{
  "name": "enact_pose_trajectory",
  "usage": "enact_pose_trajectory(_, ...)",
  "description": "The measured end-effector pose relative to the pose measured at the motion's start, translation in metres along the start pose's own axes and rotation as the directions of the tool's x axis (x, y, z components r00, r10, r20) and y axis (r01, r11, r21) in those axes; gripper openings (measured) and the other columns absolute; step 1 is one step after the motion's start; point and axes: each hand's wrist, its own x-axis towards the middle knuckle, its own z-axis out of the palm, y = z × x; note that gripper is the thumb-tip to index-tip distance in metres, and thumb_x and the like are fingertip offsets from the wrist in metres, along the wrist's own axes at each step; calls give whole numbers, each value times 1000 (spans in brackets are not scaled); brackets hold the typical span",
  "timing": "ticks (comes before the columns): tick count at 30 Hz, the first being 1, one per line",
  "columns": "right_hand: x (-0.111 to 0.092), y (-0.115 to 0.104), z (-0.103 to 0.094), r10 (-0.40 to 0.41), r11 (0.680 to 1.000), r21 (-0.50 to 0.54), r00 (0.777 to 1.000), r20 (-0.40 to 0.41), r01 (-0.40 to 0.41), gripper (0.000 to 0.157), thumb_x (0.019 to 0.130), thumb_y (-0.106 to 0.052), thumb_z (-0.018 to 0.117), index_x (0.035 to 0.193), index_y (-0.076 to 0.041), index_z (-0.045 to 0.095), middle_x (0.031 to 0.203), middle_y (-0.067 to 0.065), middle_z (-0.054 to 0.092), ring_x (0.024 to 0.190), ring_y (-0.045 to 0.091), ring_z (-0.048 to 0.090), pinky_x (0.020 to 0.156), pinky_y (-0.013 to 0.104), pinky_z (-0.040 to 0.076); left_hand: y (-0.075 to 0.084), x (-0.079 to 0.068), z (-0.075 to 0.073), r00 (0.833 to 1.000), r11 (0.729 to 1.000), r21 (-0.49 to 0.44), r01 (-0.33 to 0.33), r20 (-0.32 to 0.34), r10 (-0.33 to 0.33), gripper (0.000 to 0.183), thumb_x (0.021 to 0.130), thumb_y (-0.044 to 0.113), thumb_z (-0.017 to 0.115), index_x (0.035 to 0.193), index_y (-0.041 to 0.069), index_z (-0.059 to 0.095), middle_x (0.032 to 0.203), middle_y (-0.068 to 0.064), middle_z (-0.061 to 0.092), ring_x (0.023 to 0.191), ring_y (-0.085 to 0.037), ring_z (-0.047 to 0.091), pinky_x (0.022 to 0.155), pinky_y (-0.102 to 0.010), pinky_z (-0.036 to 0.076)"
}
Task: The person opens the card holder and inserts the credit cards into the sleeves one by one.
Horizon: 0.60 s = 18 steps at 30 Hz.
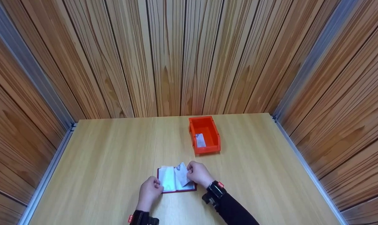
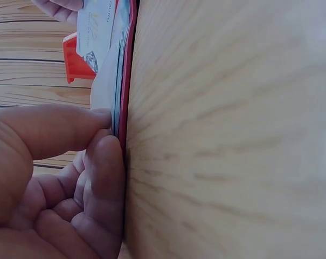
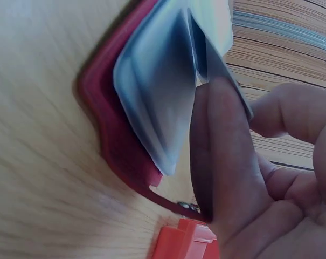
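A red-covered card holder [image 1: 168,180] lies spread on the table, its clear plastic sleeves showing. My left hand [image 1: 149,191] pinches its left edge between thumb and index finger; in the left wrist view the thumb presses on the sleeves [image 2: 118,70]. A white printed card [image 1: 182,173] stands tilted over the right-hand page, pinched by my right hand [image 1: 201,174]. The right wrist view shows that card [image 3: 223,69] nearly edge-on between thumb and fingers, beside a clear sleeve [image 3: 157,91]. Whether the card's lower end is inside a sleeve I cannot tell.
Behind the card holder stands an orange-red open bin [image 1: 211,132] with a white card [image 1: 200,140] in it. The wooden table [image 1: 107,156] meets plank-patterned walls [image 1: 167,62] at the back and both sides.
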Motion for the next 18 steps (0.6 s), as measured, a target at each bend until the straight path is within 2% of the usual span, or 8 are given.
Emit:
enact_pose_trajectory(7,-3,3,5,-34,999,14,999,-34,34,15,77,2,62,89,-4,59,74,0,51,68,15,50,59,26,41,-2,-1,0,999,999,5,-36,-25,36,18,74,-2,67,87,4,57,76,-1,55,70,-16,52,64,-32,46)
enact_pose_trajectory(11,-4,6,8,-82,997,-8,993,-81,82,13,75,2,61,87,-3,59,74,0,53,69,14,50,60,26,42,-3,-2,1,997,998,-5,-68,-36,67,18,72,-2,67,85,4,56,73,0,54,68,-14,50,63,-31,44)
enact_pose_trajectory(14,-4,7,10,-91,996,-9,991,-96,91,12,76,2,61,87,-3,59,75,0,53,69,14,50,61,26,42,-4,-2,1,994,995,-7,-95,-46,95,18,71,-3,68,84,3,56,71,1,53,67,-13,49,62,-30,43)
enact_pose_trajectory(18,-5,9,10,-53,998,22,996,-76,55,13,77,1,61,89,-4,59,76,0,53,70,14,50,62,27,43,-4,-3,1,992,994,-2,-111,-54,110,19,71,-3,69,83,3,56,71,1,53,66,-13,50,62,-31,44)
